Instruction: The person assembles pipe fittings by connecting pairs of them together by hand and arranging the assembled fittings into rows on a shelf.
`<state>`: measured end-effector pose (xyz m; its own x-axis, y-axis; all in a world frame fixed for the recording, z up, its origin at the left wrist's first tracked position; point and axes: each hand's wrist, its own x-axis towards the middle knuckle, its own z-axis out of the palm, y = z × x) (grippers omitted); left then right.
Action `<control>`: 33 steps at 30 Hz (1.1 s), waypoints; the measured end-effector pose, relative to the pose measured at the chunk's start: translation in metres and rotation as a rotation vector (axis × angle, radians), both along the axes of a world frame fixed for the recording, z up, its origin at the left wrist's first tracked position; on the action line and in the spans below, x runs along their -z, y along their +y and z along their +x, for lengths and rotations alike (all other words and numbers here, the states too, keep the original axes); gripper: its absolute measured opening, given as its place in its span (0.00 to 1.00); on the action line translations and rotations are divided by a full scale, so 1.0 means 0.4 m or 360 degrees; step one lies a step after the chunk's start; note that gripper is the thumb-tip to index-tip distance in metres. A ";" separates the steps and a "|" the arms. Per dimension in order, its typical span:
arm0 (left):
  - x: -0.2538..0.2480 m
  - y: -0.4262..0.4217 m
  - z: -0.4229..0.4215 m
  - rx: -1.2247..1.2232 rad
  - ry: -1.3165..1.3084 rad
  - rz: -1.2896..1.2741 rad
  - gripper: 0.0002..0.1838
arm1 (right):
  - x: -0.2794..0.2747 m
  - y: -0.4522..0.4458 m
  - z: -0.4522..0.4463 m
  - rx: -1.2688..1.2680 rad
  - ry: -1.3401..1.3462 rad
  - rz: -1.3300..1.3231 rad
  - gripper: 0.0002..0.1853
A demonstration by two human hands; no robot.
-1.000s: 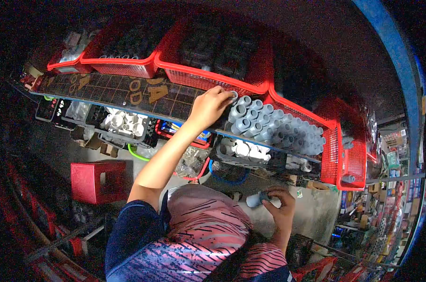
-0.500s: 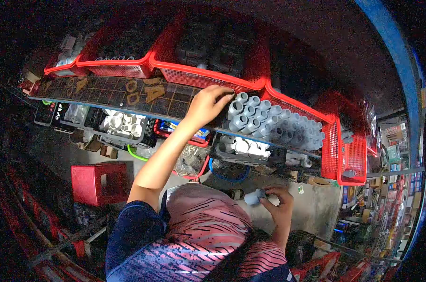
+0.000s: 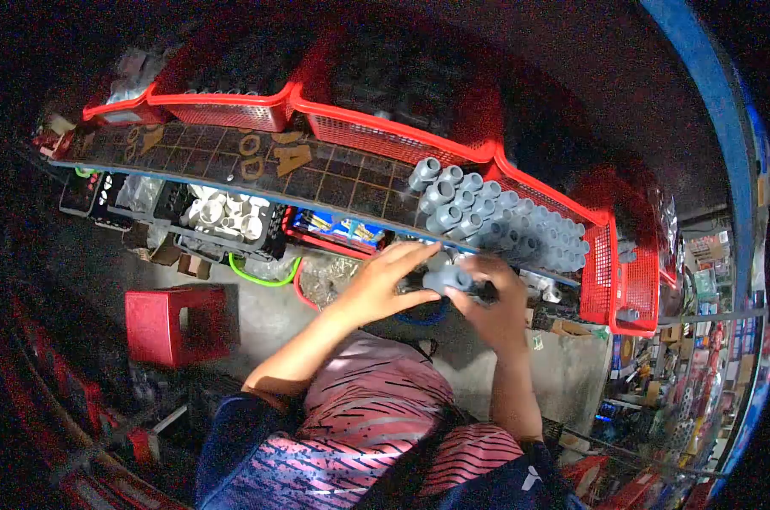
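Observation:
A grey plastic pipe fitting (image 3: 441, 281) is in my right hand (image 3: 497, 299), gripped by thumb and fingers in front of the shelf edge. My left hand (image 3: 385, 282) is open beside it, thumb and fingers spread around the fitting's left end; contact is unclear. Just beyond, several similar grey pipe fittings (image 3: 484, 208) stand close together in rows on the dark shelf (image 3: 351, 183).
Red plastic baskets (image 3: 385, 134) line the back of the shelf. Underneath are a crate of white fittings (image 3: 228, 217) and a red tray with blue packets (image 3: 338, 228). A red stool (image 3: 177, 325) stands on the floor at left.
My left hand has drawn back from the shelf toward the fitting in my right hand, which has risen. Another fitting now shows at the rows' left end, where my left hand was.

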<state>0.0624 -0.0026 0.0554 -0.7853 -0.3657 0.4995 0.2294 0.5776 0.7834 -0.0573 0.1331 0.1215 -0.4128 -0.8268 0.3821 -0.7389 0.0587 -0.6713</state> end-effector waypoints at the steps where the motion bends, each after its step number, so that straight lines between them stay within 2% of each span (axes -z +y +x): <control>1: 0.025 0.005 0.005 -0.0029 -0.0005 0.0089 0.31 | 0.003 -0.030 0.015 0.0003 0.0005 0.0047 0.17; 3: 0.056 -0.001 0.018 -0.0116 0.0016 0.0104 0.29 | 0.018 -0.070 0.032 -0.0016 0.0006 0.0107 0.16; 5: 0.073 -0.010 0.031 -0.0199 0.0037 0.0117 0.27 | 0.058 -0.094 0.036 -0.0079 -0.0013 -0.0040 0.16; 6: 0.078 -0.017 0.036 -0.0217 -0.0016 0.0213 0.25 | 0.071 -0.099 0.045 -0.0053 -0.0245 0.0044 0.15; 7: 0.081 -0.023 0.039 -0.0230 -0.0071 0.0308 0.24 | 0.085 -0.109 0.051 -0.0062 -0.0248 0.0053 0.15; 10: 0.096 -0.049 0.015 -0.0386 -0.0106 0.0208 0.22 | 0.150 -0.123 0.049 0.0017 -0.0748 -0.0226 0.13; 11: 0.099 -0.059 0.002 -0.0401 -0.0121 0.0209 0.22 | 0.163 -0.119 0.042 0.0022 -0.0749 -0.0224 0.13; 13: 0.102 -0.077 -0.033 -0.0531 -0.0039 -0.0031 0.22 | 0.179 -0.103 0.020 0.0090 -0.0468 -0.0204 0.14; 17: 0.099 -0.087 -0.086 -0.0608 -0.0048 -0.0099 0.21 | 0.213 -0.073 -0.004 0.0289 -0.0874 -0.0035 0.13; 22: 0.104 -0.084 -0.115 -0.0602 -0.0063 -0.0171 0.21 | 0.235 -0.062 -0.017 0.0323 -0.1117 -0.0015 0.15; 33: 0.099 -0.089 -0.126 -0.0610 -0.0138 -0.0188 0.22 | 0.267 -0.063 -0.027 0.0231 -0.1265 -0.0138 0.23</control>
